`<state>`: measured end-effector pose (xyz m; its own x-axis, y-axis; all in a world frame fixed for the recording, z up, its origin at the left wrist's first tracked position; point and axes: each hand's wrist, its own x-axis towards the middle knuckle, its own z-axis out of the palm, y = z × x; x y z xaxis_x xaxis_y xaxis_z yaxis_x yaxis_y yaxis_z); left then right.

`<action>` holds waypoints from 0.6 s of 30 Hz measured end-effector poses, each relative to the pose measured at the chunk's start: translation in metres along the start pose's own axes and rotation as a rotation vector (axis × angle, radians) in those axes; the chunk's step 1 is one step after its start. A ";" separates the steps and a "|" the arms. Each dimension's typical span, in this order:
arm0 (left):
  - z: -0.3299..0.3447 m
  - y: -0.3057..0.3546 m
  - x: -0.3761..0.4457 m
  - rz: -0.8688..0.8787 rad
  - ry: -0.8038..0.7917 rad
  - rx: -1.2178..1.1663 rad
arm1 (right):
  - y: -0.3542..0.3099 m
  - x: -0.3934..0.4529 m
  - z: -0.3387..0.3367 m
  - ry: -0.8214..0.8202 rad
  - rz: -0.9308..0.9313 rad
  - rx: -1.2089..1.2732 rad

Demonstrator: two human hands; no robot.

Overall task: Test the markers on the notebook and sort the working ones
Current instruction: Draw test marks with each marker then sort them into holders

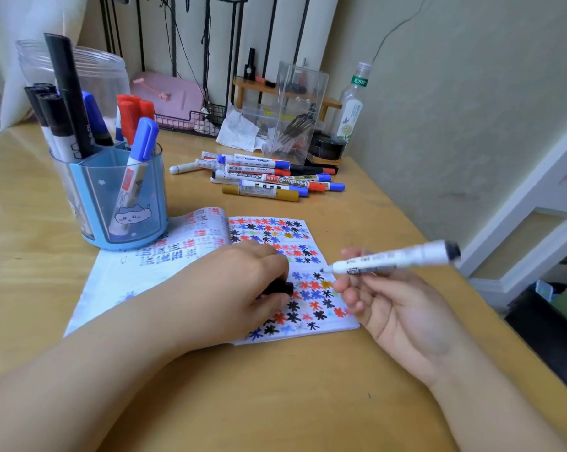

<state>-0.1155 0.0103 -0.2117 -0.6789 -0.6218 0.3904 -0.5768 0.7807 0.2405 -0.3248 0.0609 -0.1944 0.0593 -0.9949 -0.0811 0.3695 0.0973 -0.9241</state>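
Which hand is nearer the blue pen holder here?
Left. The left hand rests on the notebook, gripping a black cap, just in front and right of the blue pen holder. The right hand, holding the uncapped marker, is farther right, past the notebook's edge.

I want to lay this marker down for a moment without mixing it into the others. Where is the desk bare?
Bare desk lies in front of the notebook, between the two forearms, and left of the blue pen holder. A narrower strip lies between the notebook and the marker pile. Behind the pile it is crowded: clear box, bottle, crumpled paper.
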 end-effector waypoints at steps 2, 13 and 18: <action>0.000 -0.001 0.001 0.006 -0.013 0.004 | 0.008 0.003 -0.004 -0.017 -0.015 -0.003; 0.006 0.014 0.006 0.001 -0.212 -0.020 | 0.022 -0.002 -0.008 0.133 -0.174 -0.812; 0.014 0.009 0.005 0.008 -0.184 -0.050 | 0.023 -0.003 -0.010 0.191 -0.256 -0.888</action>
<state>-0.1305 0.0134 -0.2197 -0.7580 -0.6124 0.2245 -0.5503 0.7852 0.2839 -0.3255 0.0657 -0.2187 -0.1082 -0.9783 0.1769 -0.4959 -0.1011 -0.8625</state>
